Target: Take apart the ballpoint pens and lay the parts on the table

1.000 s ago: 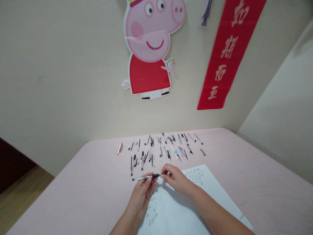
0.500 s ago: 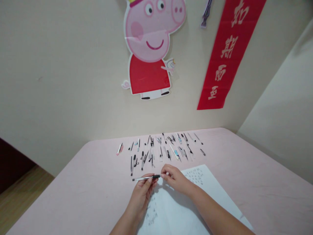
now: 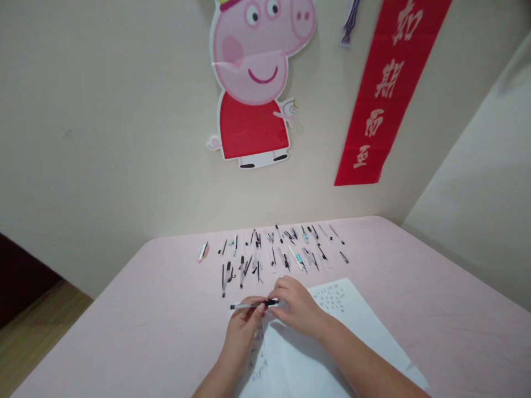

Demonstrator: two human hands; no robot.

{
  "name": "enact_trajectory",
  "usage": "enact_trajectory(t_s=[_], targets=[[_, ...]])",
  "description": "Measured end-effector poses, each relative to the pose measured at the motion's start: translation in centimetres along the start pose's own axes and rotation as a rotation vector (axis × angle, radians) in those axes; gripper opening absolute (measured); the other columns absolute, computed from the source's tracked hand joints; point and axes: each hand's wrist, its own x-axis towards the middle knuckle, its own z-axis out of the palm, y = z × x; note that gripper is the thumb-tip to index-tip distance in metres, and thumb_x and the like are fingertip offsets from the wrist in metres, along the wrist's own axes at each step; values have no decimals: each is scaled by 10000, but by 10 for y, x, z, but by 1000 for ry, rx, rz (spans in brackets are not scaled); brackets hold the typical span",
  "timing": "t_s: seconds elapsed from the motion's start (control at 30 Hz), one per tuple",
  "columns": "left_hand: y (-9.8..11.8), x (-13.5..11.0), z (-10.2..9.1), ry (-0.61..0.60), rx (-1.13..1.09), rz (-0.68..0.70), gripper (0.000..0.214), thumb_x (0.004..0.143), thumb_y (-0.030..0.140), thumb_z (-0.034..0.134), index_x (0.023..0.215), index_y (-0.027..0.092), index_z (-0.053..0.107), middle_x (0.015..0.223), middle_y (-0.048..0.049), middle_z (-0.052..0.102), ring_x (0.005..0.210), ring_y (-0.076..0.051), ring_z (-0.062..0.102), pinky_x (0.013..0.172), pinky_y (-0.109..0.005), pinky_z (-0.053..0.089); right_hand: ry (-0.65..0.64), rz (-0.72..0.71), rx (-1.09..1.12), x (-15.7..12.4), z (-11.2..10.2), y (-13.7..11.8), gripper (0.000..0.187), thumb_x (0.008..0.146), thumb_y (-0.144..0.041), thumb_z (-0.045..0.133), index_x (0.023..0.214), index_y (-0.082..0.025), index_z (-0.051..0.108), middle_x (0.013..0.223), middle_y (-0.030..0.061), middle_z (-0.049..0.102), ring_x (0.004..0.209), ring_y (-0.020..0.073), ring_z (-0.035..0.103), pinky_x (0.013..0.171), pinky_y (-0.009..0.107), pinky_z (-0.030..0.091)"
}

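Note:
A thin pen (image 3: pixel 254 304) with a clear barrel and black grip lies level between both hands, just above the pink table (image 3: pixel 124 326). My left hand (image 3: pixel 244 327) pinches its middle from below. My right hand (image 3: pixel 296 307) closes its fingers on the black end at the right. Under the hands is a white sheet of paper (image 3: pixel 332 331) with handwriting. Beyond them several pens and pen parts (image 3: pixel 274 251) are laid out in rows.
A pink-and-red cartoon pig cutout (image 3: pixel 255 83) and a red banner with characters (image 3: pixel 385 88) hang on the beige wall behind the table. Wooden floor (image 3: pixel 33 326) shows past the table's left edge. A wall corner rises at the right.
Both hands and the pen have shifted slightly right and toward me. My right hand has closed further over the pen's black end.

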Motion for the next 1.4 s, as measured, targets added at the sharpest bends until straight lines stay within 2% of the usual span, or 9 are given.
enact_trajectory(t_s=[0.13,0.23,0.33,0.5,0.6,0.77,0.9,1.1,1.4], targets=[[-2,1,0,-16,27,59,91,612,141,783,684,168,734,793,-68,677,805,-184,610,774,-244,481,-50,-3,-70,-1,6,1,29,770,-191,650,774,-186,678,731,38,596,746,186,522,680,304,371],[-6,1,-2,-9,55,54,196,613,138,782,797,195,749,853,-71,678,827,-187,607,781,-244,480,-59,40,-57,-1,5,6,55,778,-176,615,767,-190,668,691,23,599,709,172,522,666,289,368],[-9,-1,-3,-28,127,86,293,646,161,759,931,224,738,874,-74,671,803,-181,600,753,-241,480,21,169,60,-3,1,13,54,778,-193,585,761,-185,636,678,10,588,663,159,520,639,275,373],[-7,-9,-3,-306,472,249,182,749,205,664,902,248,752,960,-115,686,958,-250,581,923,-367,427,199,394,450,-11,1,39,112,768,-291,538,738,-183,543,648,-13,523,601,139,499,579,261,389],[-5,-13,-3,-440,547,291,228,770,174,632,938,276,747,1070,-118,685,1141,-284,521,1045,-430,323,232,494,623,-19,6,53,202,737,-381,580,713,-188,522,580,-28,493,545,131,480,541,262,382],[-2,-19,-2,-471,436,177,227,716,163,692,902,275,753,1141,-117,672,1247,-304,461,1115,-445,234,234,615,798,-24,9,59,301,746,-474,584,787,-176,566,563,-10,554,486,123,479,485,254,374],[-2,-19,-2,-514,531,130,316,724,209,688,1030,284,714,1273,-87,603,1300,-300,404,1139,-471,187,188,551,710,-25,9,57,207,722,-372,622,773,-176,581,603,-11,567,550,132,527,530,254,412],[-9,-16,-6,-701,1231,408,449,868,268,514,1314,306,490,1456,-9,421,1344,-241,341,1099,-473,314,120,480,462,-29,12,55,34,701,-173,543,732,-187,551,579,-46,506,532,109,472,521,224,378],[-7,-22,0,-775,1369,544,474,890,146,422,1336,304,452,1455,15,422,1351,-214,335,1121,-467,295,95,445,277,-33,11,48,64,713,-180,512,714,-188,575,599,-31,537,557,121,493,536,225,383]])
